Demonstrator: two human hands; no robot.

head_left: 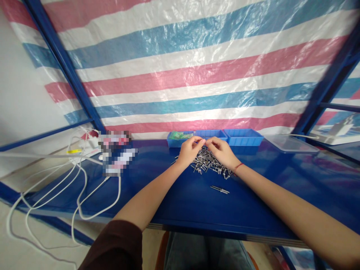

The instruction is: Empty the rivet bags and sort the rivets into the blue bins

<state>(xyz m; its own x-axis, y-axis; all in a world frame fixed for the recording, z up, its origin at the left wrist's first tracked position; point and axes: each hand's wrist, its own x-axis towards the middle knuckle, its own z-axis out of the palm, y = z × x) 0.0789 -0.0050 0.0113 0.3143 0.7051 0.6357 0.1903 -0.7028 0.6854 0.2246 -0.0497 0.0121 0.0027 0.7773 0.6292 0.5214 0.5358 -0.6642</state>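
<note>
A heap of silver blind rivets [209, 162] lies on the blue tabletop [180, 204], below and between my hands. My left hand [191, 149] is closed in a pinch above the left part of the heap. Facing it, my right hand [221, 152] has its thumb and fingers pinched together too, and the fingertips of both hands almost meet. Whatever the fingertips hold is too small to make out. A few loose rivets [219, 189] lie side by side nearer the table's front edge. A red cord is around my right wrist.
Behind my hands stand blue bins; the left bin [172, 143] holds green, thin material, and the right bin [243, 140] is shallow. A clear plastic lid [292, 144] lies to the right. White cables [81, 187] trail over the left end. A striped sheet [191, 82] hangs behind.
</note>
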